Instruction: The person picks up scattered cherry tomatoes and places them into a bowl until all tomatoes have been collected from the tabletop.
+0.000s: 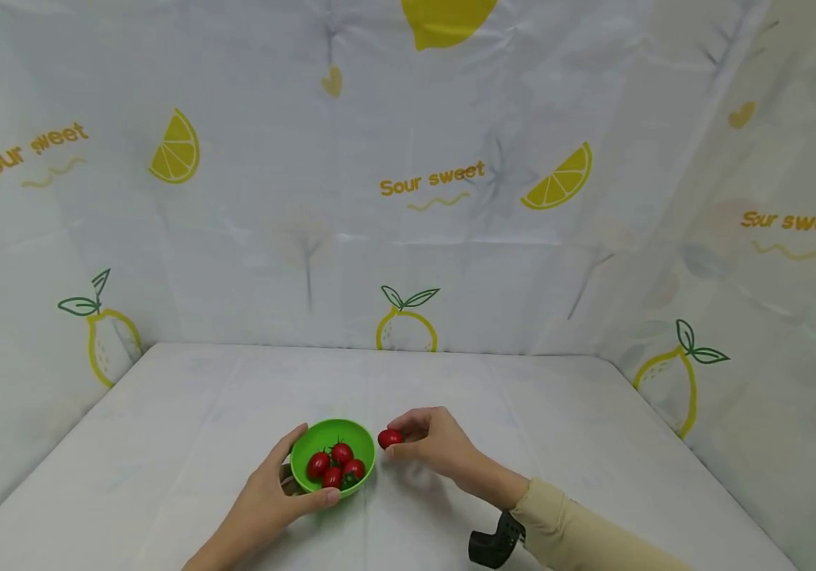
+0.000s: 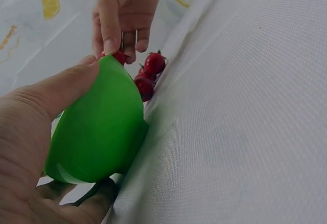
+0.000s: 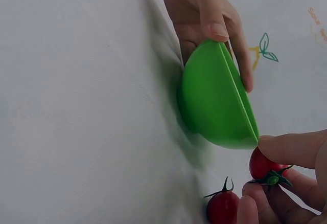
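Observation:
A green bowl [image 1: 312,442] stands low over the white table, with several cherry tomatoes [image 1: 318,465] inside. My left hand [image 1: 268,492] grips it from the left, thumb at the near rim, fingers round the far side. Just right of the bowl, my right hand [image 1: 436,448] pinches a red cherry tomato [image 3: 259,162] between thumb and fingers; its green stem end shows in the right wrist view. Below that hand lie more cherry tomatoes [image 2: 155,63], seen in the left wrist view and hidden by the hand in the head view.
A white cloth covers the table [image 1: 236,396]. Behind it and along the sides hangs a lemon-print sheet [image 1: 272,198]. A black curved piece [image 1: 493,546] shows under the right sleeve [image 1: 579,527], near the wrist.

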Demonstrator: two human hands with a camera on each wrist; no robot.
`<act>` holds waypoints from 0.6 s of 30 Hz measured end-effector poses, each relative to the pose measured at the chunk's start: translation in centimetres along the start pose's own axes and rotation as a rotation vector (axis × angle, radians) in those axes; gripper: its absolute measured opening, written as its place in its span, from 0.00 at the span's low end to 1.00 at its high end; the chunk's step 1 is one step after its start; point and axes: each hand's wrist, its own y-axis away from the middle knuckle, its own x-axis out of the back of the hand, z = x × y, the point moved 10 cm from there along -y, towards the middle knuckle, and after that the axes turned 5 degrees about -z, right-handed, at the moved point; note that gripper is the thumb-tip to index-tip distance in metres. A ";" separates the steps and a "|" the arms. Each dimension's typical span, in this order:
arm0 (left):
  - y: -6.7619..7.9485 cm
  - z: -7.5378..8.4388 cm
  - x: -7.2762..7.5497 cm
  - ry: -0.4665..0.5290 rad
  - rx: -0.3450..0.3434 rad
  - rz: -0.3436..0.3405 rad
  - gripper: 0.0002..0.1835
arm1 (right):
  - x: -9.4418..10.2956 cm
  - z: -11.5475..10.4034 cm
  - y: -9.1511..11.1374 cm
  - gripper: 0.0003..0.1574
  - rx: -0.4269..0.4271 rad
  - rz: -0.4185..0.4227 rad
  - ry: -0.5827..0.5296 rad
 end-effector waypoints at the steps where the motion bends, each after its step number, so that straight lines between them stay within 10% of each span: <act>1: 0.0 0.0 0.0 -0.003 -0.001 0.001 0.55 | 0.0 -0.2 0.0 0.16 0.002 0.002 -0.002; 18: -0.1 -0.1 0.1 0.001 -0.002 0.007 0.56 | -0.5 -1.3 -0.6 0.17 0.024 0.005 -0.063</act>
